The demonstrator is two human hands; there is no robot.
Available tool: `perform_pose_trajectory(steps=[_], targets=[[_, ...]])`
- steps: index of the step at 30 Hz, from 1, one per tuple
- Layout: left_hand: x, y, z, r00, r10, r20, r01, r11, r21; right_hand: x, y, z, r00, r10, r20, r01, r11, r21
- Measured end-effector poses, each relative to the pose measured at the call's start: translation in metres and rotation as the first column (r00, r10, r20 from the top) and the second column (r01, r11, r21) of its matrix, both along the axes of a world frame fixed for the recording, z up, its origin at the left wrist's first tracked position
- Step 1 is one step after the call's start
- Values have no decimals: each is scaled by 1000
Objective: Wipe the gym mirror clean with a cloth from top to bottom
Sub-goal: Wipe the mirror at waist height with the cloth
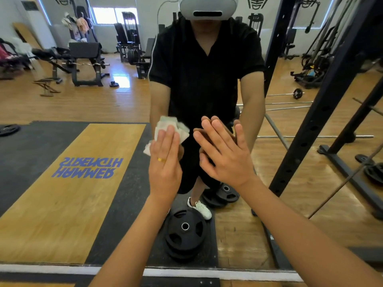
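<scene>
The gym mirror (72, 104) fills nearly the whole head view and reflects me and the room. My left hand (164, 164) lies flat with straight fingers and presses a crumpled pale cloth (165, 125) against the glass at about waist height of my reflection. The cloth sticks out above and to the left of my fingers. A yellow ring sits on one left finger. My right hand (223, 154) rests open and flat on the glass just to the right, fingers spread, holding nothing.
The mirror's white bottom frame (51, 269) runs along the lower edge. Reflected in the glass are a lifting platform (68, 183), stacked black weight plates (184, 230), a black rack upright (323, 112), benches and barbells on a wooden floor.
</scene>
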State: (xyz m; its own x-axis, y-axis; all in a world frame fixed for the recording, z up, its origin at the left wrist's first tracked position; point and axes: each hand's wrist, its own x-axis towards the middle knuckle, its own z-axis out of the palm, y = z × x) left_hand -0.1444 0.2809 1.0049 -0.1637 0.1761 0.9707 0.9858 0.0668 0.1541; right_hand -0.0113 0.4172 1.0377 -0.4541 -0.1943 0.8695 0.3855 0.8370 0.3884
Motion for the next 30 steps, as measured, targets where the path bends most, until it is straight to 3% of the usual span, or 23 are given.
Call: perform_pose_trajectory(steps=[6,13,16,22,27,30], targets=[[7,-13,-27,998,0,64,9,991,-134,0,1,0,1000,-6,-6,6,1000,6],[8,11,51,990,-130,50,128,991,47,-1,3,-1,1000,12,-14,-12,1000,4],[4,4,18,997,-64,-47,64,998,-11,-2,3,-1,1000,10,-13,-10,1000,2],[0,-2,-38,998,10,-57,-16,994,-105,-1,1,1,1000,-8,-22,8,1000,6],[4,-11,-10,996,-77,44,82,986,-144,0,0,1,1000,3,-19,-4,1000,-7],[1,-3,39,993,-120,7,120,993,-8,0,1,2,1000,13,-7,-13,1000,-10]])
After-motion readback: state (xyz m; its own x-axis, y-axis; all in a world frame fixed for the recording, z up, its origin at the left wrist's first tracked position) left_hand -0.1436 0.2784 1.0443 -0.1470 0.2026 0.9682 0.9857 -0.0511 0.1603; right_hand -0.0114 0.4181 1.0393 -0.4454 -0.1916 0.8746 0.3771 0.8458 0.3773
